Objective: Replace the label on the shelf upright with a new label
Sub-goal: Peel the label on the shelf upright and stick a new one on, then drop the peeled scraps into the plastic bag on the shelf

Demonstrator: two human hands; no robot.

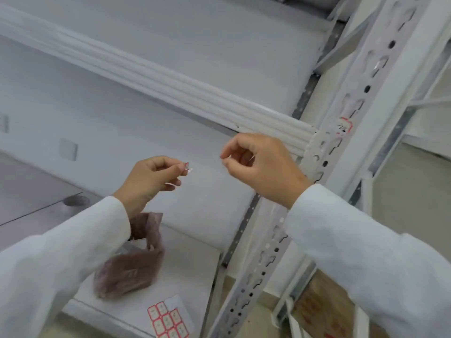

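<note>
A torn, red-bordered label (344,126) clings to the white perforated shelf upright (328,152) just above my right hand. My left hand (151,178) pinches a small crumpled scrap of red-edged label (187,167) between thumb and fingertip. My right hand (261,164) hovers level with it, fingers curled and thumb against forefinger; whether it holds a thin scrap I cannot tell. A sheet of new red-bordered labels (168,320) lies on the lower shelf near its front edge.
A brownish plastic bag (131,269) sits on the lower white shelf (192,259) under my left wrist. A white shelf beam (170,86) runs diagonally above both hands. A cardboard box (324,311) stands on the floor at lower right.
</note>
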